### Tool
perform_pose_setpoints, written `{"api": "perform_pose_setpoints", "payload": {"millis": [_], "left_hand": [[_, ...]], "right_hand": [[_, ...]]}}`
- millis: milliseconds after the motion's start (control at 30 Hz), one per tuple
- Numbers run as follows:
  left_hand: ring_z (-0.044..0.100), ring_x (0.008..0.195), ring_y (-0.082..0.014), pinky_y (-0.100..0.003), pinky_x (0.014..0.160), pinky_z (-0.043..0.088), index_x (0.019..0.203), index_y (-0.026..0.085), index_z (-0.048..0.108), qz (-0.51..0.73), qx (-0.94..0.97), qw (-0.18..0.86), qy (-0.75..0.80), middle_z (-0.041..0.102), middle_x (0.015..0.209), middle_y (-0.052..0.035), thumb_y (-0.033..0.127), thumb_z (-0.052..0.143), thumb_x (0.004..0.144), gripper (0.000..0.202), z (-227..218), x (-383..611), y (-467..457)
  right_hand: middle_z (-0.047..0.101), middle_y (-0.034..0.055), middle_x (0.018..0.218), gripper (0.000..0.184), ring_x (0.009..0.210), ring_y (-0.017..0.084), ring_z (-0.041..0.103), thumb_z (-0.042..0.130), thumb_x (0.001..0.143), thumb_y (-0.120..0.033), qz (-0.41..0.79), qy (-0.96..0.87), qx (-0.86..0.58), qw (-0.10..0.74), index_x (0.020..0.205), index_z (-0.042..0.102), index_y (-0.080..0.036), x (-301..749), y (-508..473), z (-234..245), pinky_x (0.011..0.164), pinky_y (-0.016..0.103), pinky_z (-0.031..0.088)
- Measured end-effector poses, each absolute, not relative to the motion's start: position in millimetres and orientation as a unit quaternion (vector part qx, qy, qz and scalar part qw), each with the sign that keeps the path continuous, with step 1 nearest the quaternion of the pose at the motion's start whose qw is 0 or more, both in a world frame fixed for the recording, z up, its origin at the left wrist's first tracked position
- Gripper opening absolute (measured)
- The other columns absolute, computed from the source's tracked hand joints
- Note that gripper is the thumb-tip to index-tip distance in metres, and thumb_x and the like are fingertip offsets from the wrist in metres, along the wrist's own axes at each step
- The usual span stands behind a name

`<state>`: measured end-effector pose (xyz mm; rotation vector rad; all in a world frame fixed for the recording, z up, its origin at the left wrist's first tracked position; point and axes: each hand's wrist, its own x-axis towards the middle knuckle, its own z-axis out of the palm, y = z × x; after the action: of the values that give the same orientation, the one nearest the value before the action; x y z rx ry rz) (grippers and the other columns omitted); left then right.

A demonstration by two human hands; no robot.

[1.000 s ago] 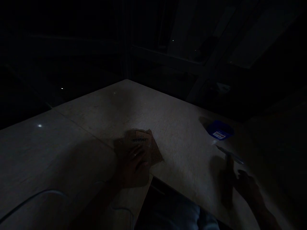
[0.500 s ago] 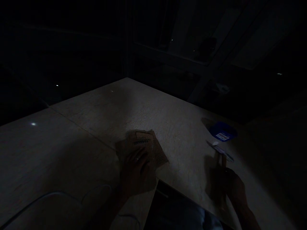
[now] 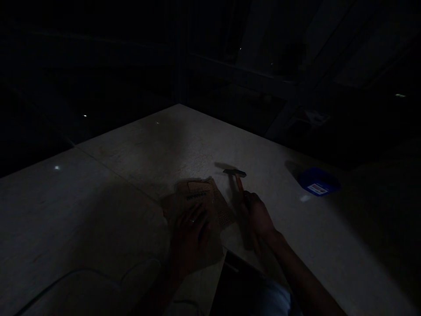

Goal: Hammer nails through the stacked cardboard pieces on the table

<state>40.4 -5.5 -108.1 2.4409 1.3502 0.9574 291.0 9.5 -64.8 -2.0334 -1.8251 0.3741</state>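
Note:
In the dim head view, my right hand (image 3: 258, 215) is closed round the wooden handle of a hammer (image 3: 240, 184). The dark hammer head is raised over the pale surface, to the upper right of a brown piece (image 3: 197, 186). That piece looks like worn card or board with dark markings, and a perforated part (image 3: 226, 216) shows at its right side. My left hand (image 3: 190, 224) lies on the brown piece, fingers stretched out and a ring on one of them. The palm hides much of the piece's lower part.
A blue plastic container (image 3: 318, 181) with a label stands at the right, a small white spot (image 3: 305, 198) beside it. A thin cable (image 3: 75, 270) runs across the lower left. A dark flat panel (image 3: 237, 281) is at the bottom. Beyond the pale surface's edge lies darkness.
My right hand has moved left with the hammer, from near the blue container to beside the brown piece. The left hand stays on the piece. The view has shifted slightly.

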Motion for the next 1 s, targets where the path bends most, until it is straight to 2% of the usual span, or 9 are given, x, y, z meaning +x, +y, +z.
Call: {"api": "perform_pose_setpoints", "payload": {"millis": [200,633,900,1000], "left_hand": [[0.051,0.135,-0.0269,-0.05,0.112,0.041,0.132,0.022,0.062,0.31,0.826,0.102,0.459,0.06,0.143,-0.0074,0.027,0.05,0.098,0.036,-109,40,-7],[0.052,0.134,-0.0288,-0.054,0.111,0.04,0.133,0.023,0.06,0.306,0.826,0.099,0.462,0.06,0.143,-0.0089,0.027,0.049,0.097,0.038,-110,40,-8],[0.054,0.132,-0.0288,-0.051,0.109,0.043,0.13,0.022,0.063,0.31,0.826,0.101,0.46,0.062,0.141,-0.0082,0.027,0.05,0.096,0.037,-107,41,-7],[0.054,0.133,-0.0293,-0.052,0.108,0.043,0.13,0.023,0.063,0.31,0.828,0.099,0.457,0.061,0.142,-0.0077,0.026,0.05,0.096,0.037,-107,41,-7]], "right_hand": [[0.063,0.0143,0.106,0.029,0.089,0.022,0.062,0.048,0.095,-0.017,0.149,-0.656,-0.73,0.122,0.12,0.06,-0.009,273,31,-67,0.083,0.028,0.047],[0.062,0.016,0.111,0.028,0.083,0.021,0.065,0.049,0.098,-0.018,0.143,-0.66,-0.731,0.096,0.122,0.057,-0.01,264,42,-77,0.074,0.028,0.048],[0.062,0.023,0.113,0.031,0.093,0.029,0.065,0.048,0.096,-0.011,0.099,-0.67,-0.735,0.031,0.124,0.06,-0.005,256,44,-58,0.08,0.036,0.05],[0.061,0.0249,0.12,0.032,0.107,0.034,0.061,0.052,0.098,-0.021,0.059,-0.712,-0.694,0.095,0.125,0.062,-0.007,243,45,-47,0.092,0.044,0.05]]}}
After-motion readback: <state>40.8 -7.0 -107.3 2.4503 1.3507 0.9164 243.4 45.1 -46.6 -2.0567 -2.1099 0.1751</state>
